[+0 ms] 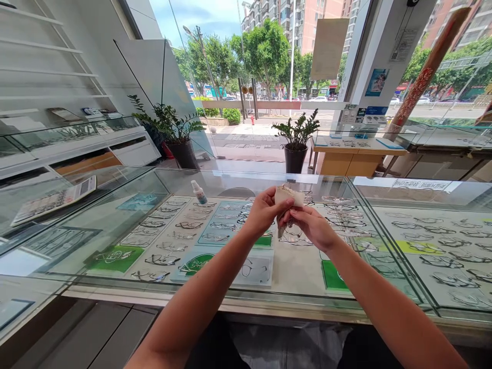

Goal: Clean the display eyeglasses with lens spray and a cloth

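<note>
Above the glass display case, my left hand (265, 210) is closed on a crumpled, cream-coloured cloth (286, 196), with the thumb pressing its near side. My right hand (312, 223) pinches the lower right part of the same cloth, its fingertips close to the left hand's. Something small and thin shows just below the fingers, but I cannot make out whether the folds wrap anything. Beneath both hands, inside the glass, lie rows of eyeglasses (292, 237). A white-capped spray bottle (199, 192) with bluish contents stands on the glass, left of my left hand.
The glass display case (246, 296) spans the front. Green cards (333, 275) lie among the frames inside. A large calculator-like device (57, 200) rests at the left. Potted plants (295, 154) stand beyond, before the window. A wooden cabinet (355, 163) is at the back right.
</note>
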`<action>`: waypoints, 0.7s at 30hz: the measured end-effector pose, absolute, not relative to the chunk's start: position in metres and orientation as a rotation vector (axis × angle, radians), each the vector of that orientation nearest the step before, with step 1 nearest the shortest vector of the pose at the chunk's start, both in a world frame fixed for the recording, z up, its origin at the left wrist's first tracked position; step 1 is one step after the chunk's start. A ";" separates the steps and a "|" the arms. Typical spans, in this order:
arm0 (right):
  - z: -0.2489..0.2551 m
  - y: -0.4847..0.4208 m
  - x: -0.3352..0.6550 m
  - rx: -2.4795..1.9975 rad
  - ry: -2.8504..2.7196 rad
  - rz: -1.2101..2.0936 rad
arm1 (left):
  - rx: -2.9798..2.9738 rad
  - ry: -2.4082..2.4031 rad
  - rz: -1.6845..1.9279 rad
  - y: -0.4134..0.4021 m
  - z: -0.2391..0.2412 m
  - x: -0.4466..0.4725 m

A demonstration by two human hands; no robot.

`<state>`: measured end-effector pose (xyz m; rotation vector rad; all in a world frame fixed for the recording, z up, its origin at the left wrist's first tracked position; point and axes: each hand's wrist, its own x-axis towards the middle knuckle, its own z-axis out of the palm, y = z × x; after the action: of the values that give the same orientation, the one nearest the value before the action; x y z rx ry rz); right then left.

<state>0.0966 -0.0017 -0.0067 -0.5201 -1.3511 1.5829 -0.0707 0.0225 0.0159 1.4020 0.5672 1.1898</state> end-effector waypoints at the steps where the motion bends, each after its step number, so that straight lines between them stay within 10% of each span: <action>1: -0.006 -0.002 0.096 -0.522 -1.356 1.582 | 1.400 0.567 1.197 0.022 0.016 -0.070; 21: 0.003 0.001 0.110 -0.654 -1.319 1.514 | 1.440 0.414 1.063 0.036 0.017 -0.087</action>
<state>0.1097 0.0008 0.0032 -0.6543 -1.3186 1.5142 -0.0870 0.0364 0.0167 1.4401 0.4144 1.0627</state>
